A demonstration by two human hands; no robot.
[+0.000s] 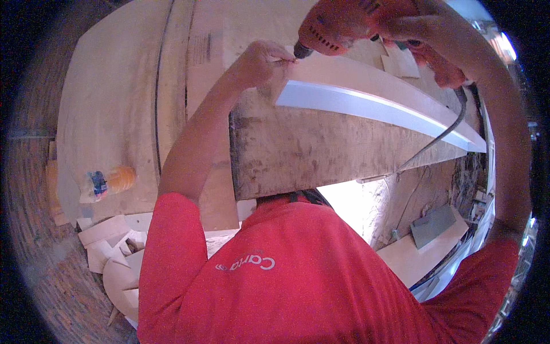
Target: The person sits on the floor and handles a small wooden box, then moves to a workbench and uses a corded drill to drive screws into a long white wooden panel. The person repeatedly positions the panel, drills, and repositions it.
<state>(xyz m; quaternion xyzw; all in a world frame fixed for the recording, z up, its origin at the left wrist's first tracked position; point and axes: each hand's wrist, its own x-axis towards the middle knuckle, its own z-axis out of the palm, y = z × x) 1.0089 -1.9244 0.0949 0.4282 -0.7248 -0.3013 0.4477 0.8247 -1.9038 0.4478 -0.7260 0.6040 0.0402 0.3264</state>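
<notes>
Shirt: a red shirt (298,275) fills the near foreground, both bare arms reaching away from it.
Bench: a rough, stained wooden slab (321,149) lies just past the chest.
Board: a long white-edged board (372,92) rests on the slab, running off to the right.
Left hand: the left hand (260,60) is closed with fingertips pinched together at the board's left end, just beside the drill tip; what it pinches is too small to tell.
Right hand: the right hand (418,28) is clamped round the orange electric drill (349,26), its tip at the board's left end.
Cord: a dark cable (441,132) trails across the board.
Far left: an orange bottle (112,180) lies on a pale sheet.
</notes>
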